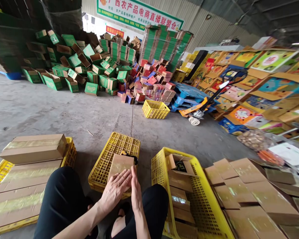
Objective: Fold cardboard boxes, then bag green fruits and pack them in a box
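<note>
A small brown cardboard box (122, 162) sits on the upturned yellow plastic crate (104, 161) between my knees. My left hand (117, 186) lies on the box's near top edge, fingers stretched out. Beside it, my right hand (136, 187) stands edge-on at the box's near right corner, its fingers straight and touching the left hand's fingertips. Clear tape shines on the box top. Behind its far right corner a black and yellow tool (134, 158), apparently a tape dispenser, shows in part; the box hides the rest.
At left, taped cartons (35, 146) fill a yellow crate. To my right, a yellow crate (206, 196) holds small boxes, one with open flaps (180, 166). Flattened cardboard (246, 189) lies farther right. Ahead are a yellow basket (156, 110), a pallet jack (199, 108) and piled green cartons (89, 69).
</note>
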The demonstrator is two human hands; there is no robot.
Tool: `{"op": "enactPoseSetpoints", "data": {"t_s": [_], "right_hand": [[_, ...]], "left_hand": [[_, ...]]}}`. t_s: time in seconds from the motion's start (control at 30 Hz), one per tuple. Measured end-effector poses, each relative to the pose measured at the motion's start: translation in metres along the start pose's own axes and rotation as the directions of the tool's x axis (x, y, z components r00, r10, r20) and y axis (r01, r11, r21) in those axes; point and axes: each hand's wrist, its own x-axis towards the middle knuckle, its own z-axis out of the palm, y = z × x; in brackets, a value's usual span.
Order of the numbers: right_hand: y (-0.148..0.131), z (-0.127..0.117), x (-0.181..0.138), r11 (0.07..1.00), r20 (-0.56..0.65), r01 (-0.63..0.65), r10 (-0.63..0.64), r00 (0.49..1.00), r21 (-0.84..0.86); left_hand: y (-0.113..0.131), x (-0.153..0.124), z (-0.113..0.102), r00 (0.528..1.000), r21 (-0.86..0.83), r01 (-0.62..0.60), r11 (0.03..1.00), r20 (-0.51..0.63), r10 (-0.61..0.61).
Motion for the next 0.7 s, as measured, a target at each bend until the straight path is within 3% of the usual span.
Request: {"op": "enactPoseSetpoints", "data": {"t_s": [0.2,0.47,0.7], "right_hand": [[-0.016,-0.008,-0.002,0.996,0.121,0.071,-0.064,0.991,-0.059],[-0.011,-0.014,0.004,0.975,0.078,0.157,-0.146,0.986,-0.16],[-0.012,-0.015,0.011,0.981,0.098,0.162,-0.151,0.984,-0.111]], "left_hand": [[-0.013,-0.007,-0.014,1.0,-0.028,-0.016,0.999,0.024,0.017],[-0.036,-0.025,-0.025,0.992,-0.028,0.12,0.992,0.052,-0.119],[-0.051,-0.002,-0.028,0.985,-0.081,0.164,0.983,0.07,-0.158]]}}
